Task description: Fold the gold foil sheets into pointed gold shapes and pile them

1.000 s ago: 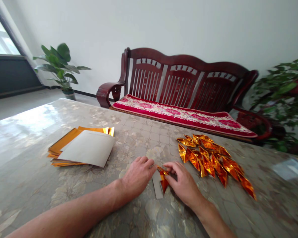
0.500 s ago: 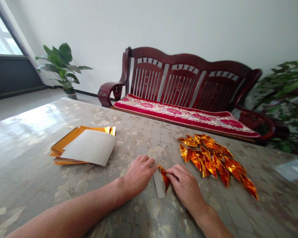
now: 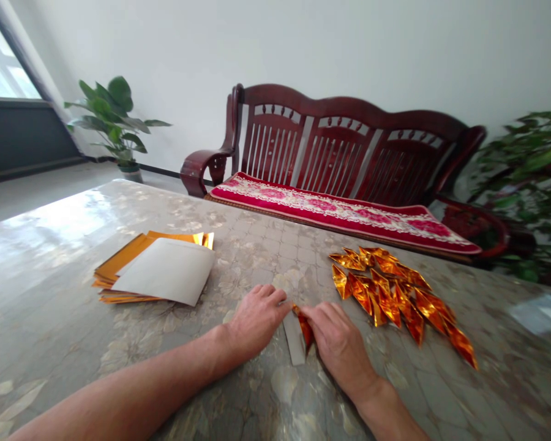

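Observation:
A partly folded sheet of gold foil paper (image 3: 299, 334) lies on the marble-patterned table (image 3: 50, 306), its white back showing. My left hand (image 3: 256, 320) rests knuckles-up on its left edge, fingers curled down onto it. My right hand (image 3: 337, 346) presses on the folded gold part from the right, fingertips together on the crease. Both hands touch the same piece.
A stack of flat gold sheets (image 3: 158, 269), the top one white side up, lies to the left. A pile of several folded gold pieces (image 3: 395, 297) lies to the right. Behind the table stand a red wooden bench (image 3: 340, 165) and potted plants (image 3: 112, 125).
My right hand has slid left over the folded gold part, covering more of it. My left hand has stayed on the paper's left edge.

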Demonstrator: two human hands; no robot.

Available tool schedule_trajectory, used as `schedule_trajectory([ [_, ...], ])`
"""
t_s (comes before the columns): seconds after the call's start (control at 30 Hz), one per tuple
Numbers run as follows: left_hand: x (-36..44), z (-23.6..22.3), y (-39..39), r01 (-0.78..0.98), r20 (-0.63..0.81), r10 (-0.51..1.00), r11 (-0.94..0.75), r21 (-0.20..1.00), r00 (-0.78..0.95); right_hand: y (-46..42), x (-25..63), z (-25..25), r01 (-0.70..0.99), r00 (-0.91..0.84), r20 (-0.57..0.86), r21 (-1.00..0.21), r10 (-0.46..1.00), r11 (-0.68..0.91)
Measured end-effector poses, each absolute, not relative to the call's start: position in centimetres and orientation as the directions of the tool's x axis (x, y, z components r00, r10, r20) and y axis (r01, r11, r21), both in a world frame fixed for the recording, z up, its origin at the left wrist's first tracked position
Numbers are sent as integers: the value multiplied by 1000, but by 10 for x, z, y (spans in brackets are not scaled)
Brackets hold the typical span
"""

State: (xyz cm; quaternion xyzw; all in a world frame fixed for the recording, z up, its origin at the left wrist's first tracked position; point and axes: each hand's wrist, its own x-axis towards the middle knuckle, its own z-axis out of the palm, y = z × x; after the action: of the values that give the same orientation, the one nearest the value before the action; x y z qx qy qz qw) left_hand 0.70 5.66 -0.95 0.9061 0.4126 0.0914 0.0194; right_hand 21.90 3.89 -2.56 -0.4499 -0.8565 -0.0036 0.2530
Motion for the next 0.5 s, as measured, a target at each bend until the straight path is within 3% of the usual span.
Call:
schedule_trajectory([
  [0.5,6,-10,58,756,163,763,-644,119,625,35,215,-18,765,-508,432,-173,745,621],
])
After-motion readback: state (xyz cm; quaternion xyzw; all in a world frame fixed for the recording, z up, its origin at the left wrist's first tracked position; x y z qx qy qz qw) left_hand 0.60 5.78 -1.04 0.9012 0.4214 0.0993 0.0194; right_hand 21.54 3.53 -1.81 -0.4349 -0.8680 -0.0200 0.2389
